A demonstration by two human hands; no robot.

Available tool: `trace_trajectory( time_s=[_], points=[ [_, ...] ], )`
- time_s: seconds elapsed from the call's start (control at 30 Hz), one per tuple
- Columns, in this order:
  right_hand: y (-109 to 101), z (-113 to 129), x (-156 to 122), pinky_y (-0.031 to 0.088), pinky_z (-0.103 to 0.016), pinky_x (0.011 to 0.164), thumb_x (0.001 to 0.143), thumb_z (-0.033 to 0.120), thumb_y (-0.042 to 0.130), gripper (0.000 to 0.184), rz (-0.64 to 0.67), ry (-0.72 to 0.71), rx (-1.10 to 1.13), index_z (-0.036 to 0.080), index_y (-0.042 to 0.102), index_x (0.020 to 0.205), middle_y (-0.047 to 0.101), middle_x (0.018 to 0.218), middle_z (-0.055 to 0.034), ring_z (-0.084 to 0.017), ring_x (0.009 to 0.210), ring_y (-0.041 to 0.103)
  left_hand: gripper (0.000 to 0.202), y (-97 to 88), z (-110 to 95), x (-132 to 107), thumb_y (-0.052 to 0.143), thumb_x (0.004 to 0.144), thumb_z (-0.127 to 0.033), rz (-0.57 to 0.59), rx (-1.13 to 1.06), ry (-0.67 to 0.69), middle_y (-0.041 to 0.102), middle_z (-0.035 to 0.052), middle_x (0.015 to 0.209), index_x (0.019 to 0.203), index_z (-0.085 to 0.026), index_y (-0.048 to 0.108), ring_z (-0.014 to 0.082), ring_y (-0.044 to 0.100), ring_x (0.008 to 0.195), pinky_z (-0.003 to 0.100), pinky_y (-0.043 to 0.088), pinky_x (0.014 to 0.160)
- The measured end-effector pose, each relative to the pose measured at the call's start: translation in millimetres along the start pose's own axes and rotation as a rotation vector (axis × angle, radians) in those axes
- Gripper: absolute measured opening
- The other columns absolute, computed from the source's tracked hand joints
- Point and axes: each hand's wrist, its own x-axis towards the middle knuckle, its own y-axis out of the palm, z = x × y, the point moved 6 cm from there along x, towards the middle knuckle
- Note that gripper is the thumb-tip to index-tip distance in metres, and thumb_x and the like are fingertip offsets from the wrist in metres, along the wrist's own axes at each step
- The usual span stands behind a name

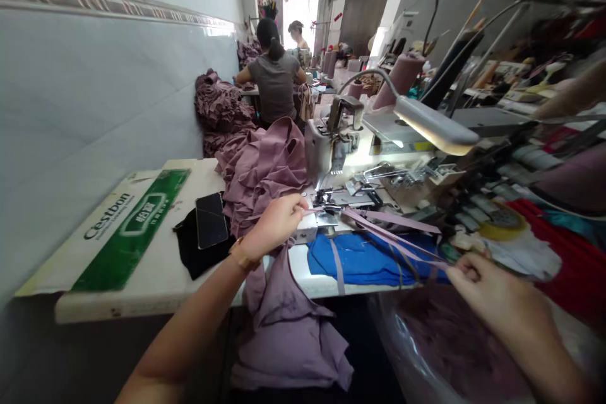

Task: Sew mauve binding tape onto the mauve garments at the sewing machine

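Just left of the needle area of a sewing machine [326, 139], my left hand [279, 219] is closed, its fingertips pinching the end of a thin mauve strip that comes from the presser foot. My right hand [485, 281], also closed, grips mauve fabric strips [398, 241] drawn out to the right of the machine. Below my left wrist, a mauve garment [288, 328] hangs over the table's front edge. Blue cloth [360, 257] lies under the stretched strips.
A phone [211, 219] rests on black cloth beside a Cestbon cardboard sheet [127, 227]. Mauve garments [265, 170] are heaped behind the machine. A lamp [435, 125] overhangs its right side. Below my right hand is a plastic bag [402, 341]. A co-worker [274, 79] sits ahead.
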Motion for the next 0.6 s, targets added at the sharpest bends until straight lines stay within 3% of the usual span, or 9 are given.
trace_trajectory(
  time_s=[0.07,0.13,0.27,0.4,0.5,0.6],
  points=[
    [0,-9,-4,0.032,-0.028,0.046,0.072,0.042,0.059,0.02,0.021,0.063,-0.001,0.026,0.052,0.063,0.059,0.058,-0.0008,-0.018,0.043,0.048,0.024,4.8,-7,13,0.044,0.086,-0.011,-0.117,0.174,0.099,0.071,0.0084,0.097,0.093,-0.016,0.066,0.0214,0.066,0.092,0.031,0.048,0.083],
    [3,-3,-5,0.033,-0.027,0.047,0.072,0.042,0.059,0.02,0.016,0.031,0.046,0.025,0.053,0.064,0.058,0.058,-0.0005,-0.018,0.046,0.05,0.024,12.4,-7,21,0.044,0.087,-0.01,-0.128,0.261,0.103,0.071,0.0096,0.101,0.092,-0.016,0.067,0.0221,0.066,0.097,0.03,0.047,0.088],
    [9,38,-1,0.036,-0.025,0.052,0.076,0.038,0.056,0.016,-0.019,-0.181,0.231,0.024,0.055,0.068,0.056,0.058,0.0013,-0.016,0.051,0.053,0.021,14.0,0,19,0.047,0.087,-0.012,-0.109,0.321,0.015,0.073,0.01,0.096,0.089,-0.016,0.067,0.0238,0.067,0.091,0.03,0.047,0.08],
    [10,86,10,0.041,-0.027,0.063,0.08,0.031,0.05,0.014,-0.099,-0.398,0.466,0.021,0.057,0.072,0.063,0.074,-0.0026,-0.017,0.065,0.057,0.019,2.8,8,6,0.047,0.088,-0.015,-0.113,0.337,0.034,0.071,0.0098,0.094,0.083,-0.017,0.066,0.0243,0.065,0.09,0.031,0.044,0.077],
    [17,108,23,0.043,-0.027,0.06,0.077,0.028,0.053,0.012,-0.08,-0.353,0.696,0.02,0.058,0.071,0.065,0.074,-0.0039,-0.016,0.061,0.056,0.017,-14.3,24,-1,0.047,0.088,-0.019,-0.178,0.199,-0.012,0.069,0.0069,0.088,0.083,-0.017,0.063,0.0217,0.062,0.085,0.031,0.043,0.076],
    [36,125,31,0.041,-0.025,0.045,0.075,0.032,0.059,0.013,0.139,-0.188,1.058,0.02,0.055,0.07,0.06,0.054,0.0006,-0.013,0.043,0.05,0.012,-28.7,48,-8,0.051,0.086,-0.026,-0.231,-0.224,-0.155,0.065,0.0041,0.081,0.082,-0.017,0.058,0.0188,0.061,0.079,0.03,0.045,0.074]
  ],
)
